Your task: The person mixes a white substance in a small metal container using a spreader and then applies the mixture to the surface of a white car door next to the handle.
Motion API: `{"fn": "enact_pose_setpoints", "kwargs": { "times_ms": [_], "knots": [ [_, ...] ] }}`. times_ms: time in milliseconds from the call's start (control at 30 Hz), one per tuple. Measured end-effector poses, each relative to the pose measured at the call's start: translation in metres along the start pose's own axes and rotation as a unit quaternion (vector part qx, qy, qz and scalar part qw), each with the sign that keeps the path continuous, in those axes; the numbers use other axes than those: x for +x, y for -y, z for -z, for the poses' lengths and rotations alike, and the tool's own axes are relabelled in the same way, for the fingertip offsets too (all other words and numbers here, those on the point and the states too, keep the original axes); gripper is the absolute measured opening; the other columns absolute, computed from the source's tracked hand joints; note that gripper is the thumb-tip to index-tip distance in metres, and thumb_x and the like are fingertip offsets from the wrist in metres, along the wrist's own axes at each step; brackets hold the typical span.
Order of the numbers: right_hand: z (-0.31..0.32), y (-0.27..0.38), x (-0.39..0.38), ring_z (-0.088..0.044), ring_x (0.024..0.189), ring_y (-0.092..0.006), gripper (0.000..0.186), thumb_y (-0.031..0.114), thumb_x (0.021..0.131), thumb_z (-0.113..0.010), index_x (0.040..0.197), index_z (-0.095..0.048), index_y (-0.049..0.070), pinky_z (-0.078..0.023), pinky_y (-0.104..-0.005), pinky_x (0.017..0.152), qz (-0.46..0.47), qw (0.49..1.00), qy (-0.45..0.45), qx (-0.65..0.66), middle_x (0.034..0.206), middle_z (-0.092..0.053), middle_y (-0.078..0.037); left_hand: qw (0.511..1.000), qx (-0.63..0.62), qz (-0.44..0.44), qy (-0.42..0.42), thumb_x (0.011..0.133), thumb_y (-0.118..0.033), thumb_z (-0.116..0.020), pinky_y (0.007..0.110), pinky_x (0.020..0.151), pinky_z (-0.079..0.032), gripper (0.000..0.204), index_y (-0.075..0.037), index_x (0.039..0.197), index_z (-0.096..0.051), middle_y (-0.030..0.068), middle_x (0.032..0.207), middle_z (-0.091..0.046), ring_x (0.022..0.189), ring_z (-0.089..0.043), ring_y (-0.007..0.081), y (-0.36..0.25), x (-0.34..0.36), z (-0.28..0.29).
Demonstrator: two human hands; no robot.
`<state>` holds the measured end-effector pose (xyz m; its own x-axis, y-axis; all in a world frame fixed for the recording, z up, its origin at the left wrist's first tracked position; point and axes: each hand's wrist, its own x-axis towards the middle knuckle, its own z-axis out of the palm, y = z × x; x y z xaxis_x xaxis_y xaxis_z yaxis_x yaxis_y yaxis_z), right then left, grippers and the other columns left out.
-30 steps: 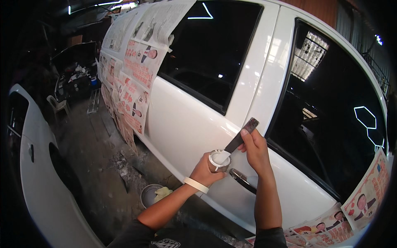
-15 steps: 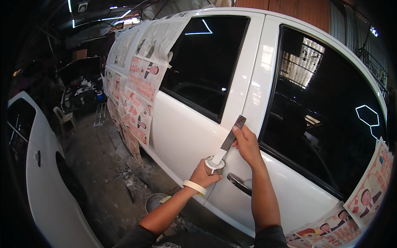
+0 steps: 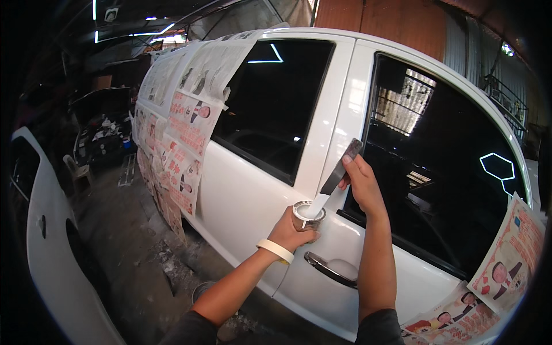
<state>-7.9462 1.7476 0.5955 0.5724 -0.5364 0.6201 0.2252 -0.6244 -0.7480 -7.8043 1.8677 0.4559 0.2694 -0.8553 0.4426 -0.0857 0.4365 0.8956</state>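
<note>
My left hand (image 3: 285, 231) is wrapped around a small can (image 3: 309, 224) with white liquid in it and white smears on its rim. A cream ring (image 3: 276, 251) circles my left wrist. My right hand (image 3: 363, 181) grips the upper part of a dark flat stirring stick (image 3: 334, 178). The stick slants down to the can, and its lower part is coated white; its tip is inside the can's mouth. Both hands are in front of a white car's door (image 3: 247, 187), above the chrome door handle (image 3: 330, 269).
Printed paper sheets (image 3: 187, 146) cover the car's rear part, and more paper (image 3: 506, 259) hangs at the right. Another pale car door (image 3: 49, 230) stands at the left. A bucket (image 3: 201, 290) sits on the floor below my left forearm. Behind are a plastic chair (image 3: 77, 171) and an open-bonneted vehicle (image 3: 103, 123).
Both hands, with the can and stick, appear a little further right in the view. The stick's top is higher and the can is tilted less away from me. The view itself has shifted.
</note>
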Motion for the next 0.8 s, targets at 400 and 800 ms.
{"fn": "enact_pose_setpoints", "kwargs": {
  "times_ms": [400, 800],
  "knots": [
    [0.016, 0.029, -0.012, -0.054, 0.063, -0.0061, 0.036, 0.037, 0.106, -0.052, 0.097, -0.062, 0.004, -0.046, -0.0221, 0.058, -0.094, 0.989, 0.023, -0.114, 0.075, -0.058, 0.001, 0.989, -0.060, 0.020, 0.132, 0.074, -0.010, -0.083, 0.031, 0.092, -0.050, 0.066, 0.002, 0.128, -0.046, 0.0086, 0.113, -0.061, 0.102, -0.060, 0.0142, 0.002, -0.015, -0.030],
    [-0.032, 0.011, -0.069, -0.054, 0.065, -0.0068, 0.035, 0.035, 0.107, -0.052, 0.104, -0.062, 0.001, -0.047, -0.0238, 0.062, -0.145, 0.979, -0.063, -0.133, 0.078, -0.060, 0.000, 0.984, -0.063, 0.046, 0.163, 0.071, -0.017, -0.089, 0.037, 0.102, -0.047, 0.081, 0.005, 0.134, -0.043, 0.0153, 0.124, -0.059, 0.117, -0.060, 0.0240, 0.059, -0.042, 0.018]
  ]
}}
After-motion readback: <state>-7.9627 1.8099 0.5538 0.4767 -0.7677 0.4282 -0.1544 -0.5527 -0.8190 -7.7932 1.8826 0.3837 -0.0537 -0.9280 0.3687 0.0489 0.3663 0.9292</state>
